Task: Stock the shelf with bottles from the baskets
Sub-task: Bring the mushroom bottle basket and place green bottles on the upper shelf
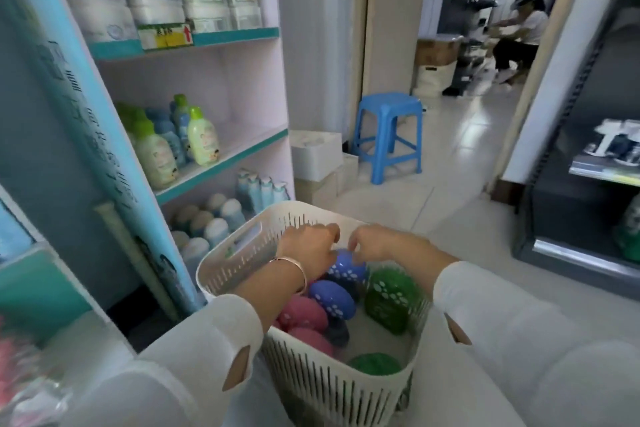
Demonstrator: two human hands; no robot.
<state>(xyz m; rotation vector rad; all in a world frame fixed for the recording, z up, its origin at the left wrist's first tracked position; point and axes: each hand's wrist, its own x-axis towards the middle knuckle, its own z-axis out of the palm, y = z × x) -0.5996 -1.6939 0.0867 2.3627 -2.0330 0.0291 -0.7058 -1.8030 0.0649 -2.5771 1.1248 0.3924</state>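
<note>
Bottles point(332, 293) in blue, pink and green are lying heaped in the white slotted basket point(221, 274) that is sitting close in front of you, just right of the shelf unit point(221, 163). You are reaching both hands into the far end of the basket. Your left hand point(308, 250), with a bracelet point(294, 269) at the wrist, is lying against the left side of the topmost blue bottle point(348, 270) with its fingers curled. Your right hand point(377, 244) is hovering over the same bottle with curled fingers, the tips pointing down at its top. I cannot tell whether either hand is actually gripping it. On the middle shelf, green-capped bottles point(202, 139) are standing upright at the left. Farther off on the floor, a blue plastic stool point(389, 135) is standing beside stacked white boxes point(315, 154), and a person point(519, 35) is crouching beyond the far doorway.
</note>
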